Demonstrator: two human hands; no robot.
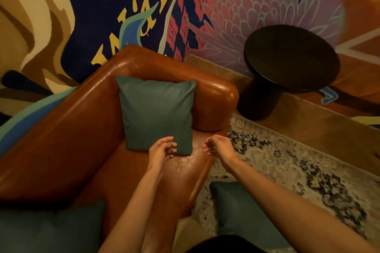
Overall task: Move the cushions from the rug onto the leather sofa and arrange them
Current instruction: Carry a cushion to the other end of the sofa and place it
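Observation:
A teal cushion [157, 113] leans upright in the corner of the brown leather sofa [67, 129], against the backrest and the armrest. My left hand [162, 150] hovers at its lower edge with loosely curled fingers and holds nothing. My right hand [216, 147] hangs just right of the cushion over the seat edge, fingers relaxed and empty. A second teal cushion [240, 209] lies on the patterned rug [298, 170] below my right forearm. A third teal cushion [49, 230] sits on the sofa at the bottom left.
A dark round side table [292, 57] stands on the wooden floor to the right of the sofa's armrest. A colourful mural covers the wall behind the sofa.

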